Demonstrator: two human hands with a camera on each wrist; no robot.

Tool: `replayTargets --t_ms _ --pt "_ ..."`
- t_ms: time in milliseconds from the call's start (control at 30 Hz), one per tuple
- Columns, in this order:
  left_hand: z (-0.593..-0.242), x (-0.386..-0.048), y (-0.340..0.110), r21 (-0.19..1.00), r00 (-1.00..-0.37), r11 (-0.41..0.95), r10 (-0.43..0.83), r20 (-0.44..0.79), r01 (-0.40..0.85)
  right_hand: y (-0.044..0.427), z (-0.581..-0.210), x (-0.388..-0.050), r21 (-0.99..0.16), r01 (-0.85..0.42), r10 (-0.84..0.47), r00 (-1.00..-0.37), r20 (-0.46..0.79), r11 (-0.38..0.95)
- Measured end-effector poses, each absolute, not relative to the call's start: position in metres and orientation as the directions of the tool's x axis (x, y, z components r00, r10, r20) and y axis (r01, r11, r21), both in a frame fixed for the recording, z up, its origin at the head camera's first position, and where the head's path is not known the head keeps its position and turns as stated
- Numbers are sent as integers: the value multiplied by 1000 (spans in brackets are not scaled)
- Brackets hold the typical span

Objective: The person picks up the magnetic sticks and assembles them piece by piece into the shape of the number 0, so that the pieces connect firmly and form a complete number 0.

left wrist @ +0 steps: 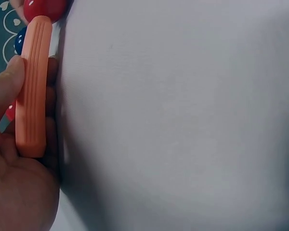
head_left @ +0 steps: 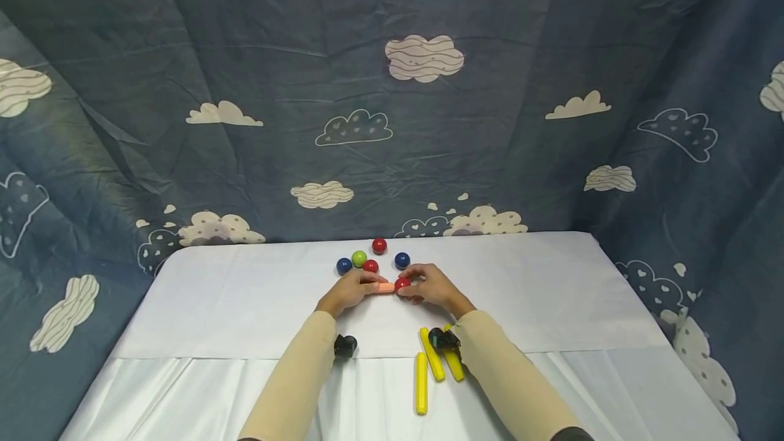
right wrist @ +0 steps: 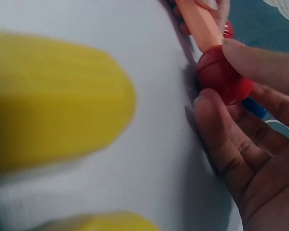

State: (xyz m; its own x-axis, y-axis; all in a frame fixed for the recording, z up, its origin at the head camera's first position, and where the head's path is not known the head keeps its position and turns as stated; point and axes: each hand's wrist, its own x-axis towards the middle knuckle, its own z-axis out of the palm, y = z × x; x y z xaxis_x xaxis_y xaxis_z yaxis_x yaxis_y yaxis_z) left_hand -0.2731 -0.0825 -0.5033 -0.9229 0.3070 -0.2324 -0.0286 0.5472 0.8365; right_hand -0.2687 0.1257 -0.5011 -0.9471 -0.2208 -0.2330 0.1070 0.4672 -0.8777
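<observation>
My left hand point(head_left: 352, 289) grips a grooved orange stick point(left wrist: 32, 91), thumb along one side and fingers behind it. A shiny red ball point(right wrist: 220, 76) is pinched between the thumb and fingers of my right hand point(head_left: 433, 286). The stick's end touches the ball; whether the two are joined I cannot tell. Just beyond the hands lie another red ball point(head_left: 370, 266), a green ball point(head_left: 358, 258), a blue ball point(head_left: 344, 266) and a second blue ball point(head_left: 401, 260). Farther back sits one more red ball point(head_left: 379, 246).
Several yellow sticks lie near the right forearm: one yellow stick point(head_left: 421, 384) nearest the front, others beside it, one partly under the wrist camera. A white cloth point(head_left: 233, 305) covers the table. Behind it hangs a dark curtain point(head_left: 355, 175) with cloud prints.
</observation>
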Motion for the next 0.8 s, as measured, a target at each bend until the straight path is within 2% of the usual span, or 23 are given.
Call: replayTargets --t_ms 300,500,667,800 --pt "-484 -267 -91 767 -919 640 318 -232 28 125 -507 -268 -879 124 -192 -953 -235 460" --pt "-463 -269 -110 751 -950 655 281 -139 84 131 -505 -271 -880 150 -172 -953 -250 450" --pt "-462 -276 -129 735 -982 678 159 -101 34 132 -505 -272 -890 146 -182 -952 -245 432" --pt "-473 -281 -139 716 -982 697 118 -149 -25 130 -507 -269 -897 123 -206 -952 -228 425"
